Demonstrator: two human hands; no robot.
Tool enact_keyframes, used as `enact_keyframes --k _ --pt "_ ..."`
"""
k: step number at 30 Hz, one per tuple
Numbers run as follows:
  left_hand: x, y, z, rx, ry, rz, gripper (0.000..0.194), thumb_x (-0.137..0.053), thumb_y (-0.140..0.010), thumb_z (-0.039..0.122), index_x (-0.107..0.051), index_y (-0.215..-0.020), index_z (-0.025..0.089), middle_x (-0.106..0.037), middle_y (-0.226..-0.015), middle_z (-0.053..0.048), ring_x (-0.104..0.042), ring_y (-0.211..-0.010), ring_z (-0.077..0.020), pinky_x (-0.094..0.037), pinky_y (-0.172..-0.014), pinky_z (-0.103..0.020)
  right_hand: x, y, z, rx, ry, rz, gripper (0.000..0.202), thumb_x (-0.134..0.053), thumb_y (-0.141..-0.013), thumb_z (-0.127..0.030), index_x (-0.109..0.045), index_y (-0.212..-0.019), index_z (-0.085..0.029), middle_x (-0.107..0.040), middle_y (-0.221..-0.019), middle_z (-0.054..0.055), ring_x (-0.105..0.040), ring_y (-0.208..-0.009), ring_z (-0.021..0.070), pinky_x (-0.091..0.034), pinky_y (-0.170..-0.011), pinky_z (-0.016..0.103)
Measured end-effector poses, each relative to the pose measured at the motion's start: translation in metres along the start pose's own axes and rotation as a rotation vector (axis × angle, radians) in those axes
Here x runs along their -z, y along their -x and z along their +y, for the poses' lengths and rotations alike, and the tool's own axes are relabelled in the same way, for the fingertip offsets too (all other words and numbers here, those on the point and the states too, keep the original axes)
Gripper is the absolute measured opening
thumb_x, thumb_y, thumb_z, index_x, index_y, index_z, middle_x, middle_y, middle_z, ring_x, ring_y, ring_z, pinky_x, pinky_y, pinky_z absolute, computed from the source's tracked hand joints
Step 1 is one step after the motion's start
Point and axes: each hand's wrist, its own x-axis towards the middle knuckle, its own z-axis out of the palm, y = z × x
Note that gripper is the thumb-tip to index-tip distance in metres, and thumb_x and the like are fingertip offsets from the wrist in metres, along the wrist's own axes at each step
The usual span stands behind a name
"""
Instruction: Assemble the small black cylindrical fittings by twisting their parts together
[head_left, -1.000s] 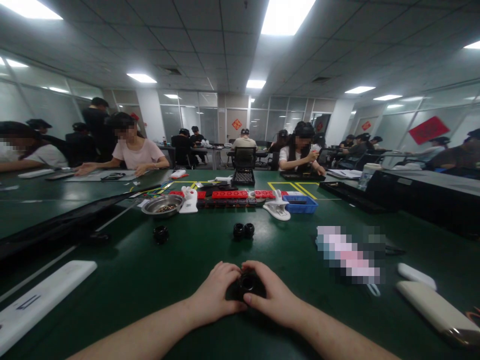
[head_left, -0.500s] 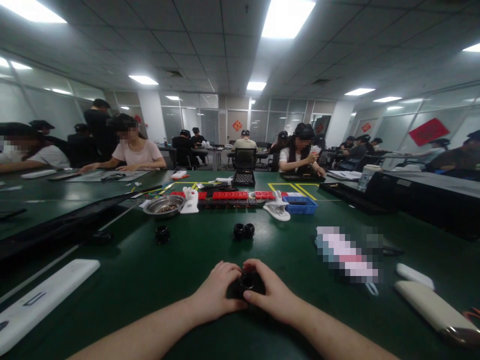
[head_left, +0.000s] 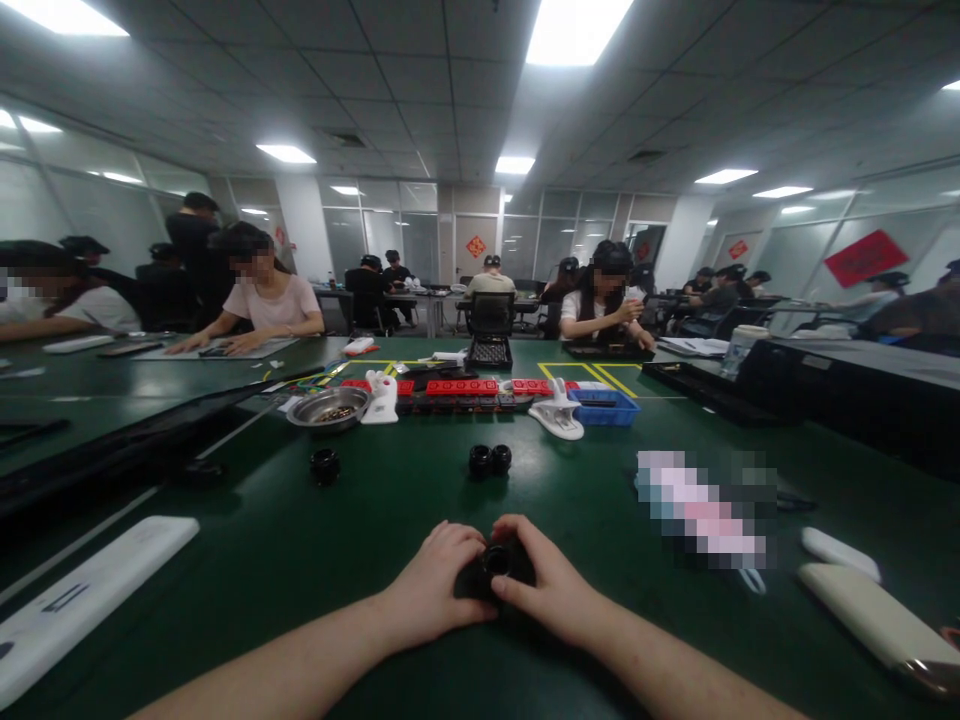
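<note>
Near the front middle of the green table (head_left: 360, 500), both hands surround a glossy black round part (head_left: 496, 561) with a ring-shaped top. My left hand (head_left: 439, 575) curls along its left side, thumb at the front. My right hand (head_left: 544, 585) wraps it from the right, its thumb against the near rim. The part's lower body is mostly hidden by fingers and shadow. Beyond them stand two similar black round parts (head_left: 490, 460), side by side. Another black round part (head_left: 325, 466) sits apart to the left.
Across the middle lie a metal bowl (head_left: 330, 408) of small pieces, white stands (head_left: 382, 398), a red strip (head_left: 461, 387) and a blue basket (head_left: 606, 408). A long white case (head_left: 97, 605) is at left, a cream object (head_left: 874, 615) at right. Co-workers sit opposite.
My hands stay around the black round part with hardly any movement. The view shifts slightly. Across the table at left, a co-worker's hands have moved closer together over a mat.
</note>
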Motion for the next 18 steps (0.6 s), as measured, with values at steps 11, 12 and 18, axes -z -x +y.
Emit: enact_keyframes --k 11,12,18 --pt "-0.0013 0.0015 -0.0030 0.009 0.001 -0.006 0.045 -0.069 -0.062 0.042 -0.056 -0.100 0.022 -0.052 -0.108 -0.004 -0.044 -0.102 -0.0243 -0.024 -0.098 -0.044 0.0049 -0.0032 -0.0053 0.060 -0.018 -0.071 0.037 -0.050 -0.070 -0.012 -0.051 -0.107 -0.019 -0.053 -0.107 0.006 -0.048 -0.101 0.0209 -0.035 -0.090 0.036" --pt "-0.0013 0.0016 -0.0026 0.013 0.000 -0.006 0.044 -0.070 -0.062 0.041 -0.056 -0.099 0.022 -0.052 -0.107 -0.004 -0.044 -0.102 -0.0243 -0.025 -0.098 -0.043 0.0045 -0.0026 -0.0048 0.042 -0.028 -0.049 0.039 -0.051 -0.071 -0.014 -0.048 -0.109 -0.019 -0.053 -0.108 0.007 -0.047 -0.102 0.0212 -0.034 -0.091 0.037" --pt "-0.0005 0.0009 0.0005 0.012 -0.011 0.005 0.039 -0.071 -0.060 0.036 -0.058 -0.094 0.021 -0.052 -0.104 -0.003 -0.045 -0.097 -0.0236 -0.034 -0.089 -0.038 0.0020 -0.0027 -0.0044 0.007 0.041 0.049 0.029 -0.063 -0.068 -0.027 -0.050 -0.092 -0.017 -0.053 -0.088 0.004 -0.051 -0.082 0.0193 -0.042 -0.073 0.032"
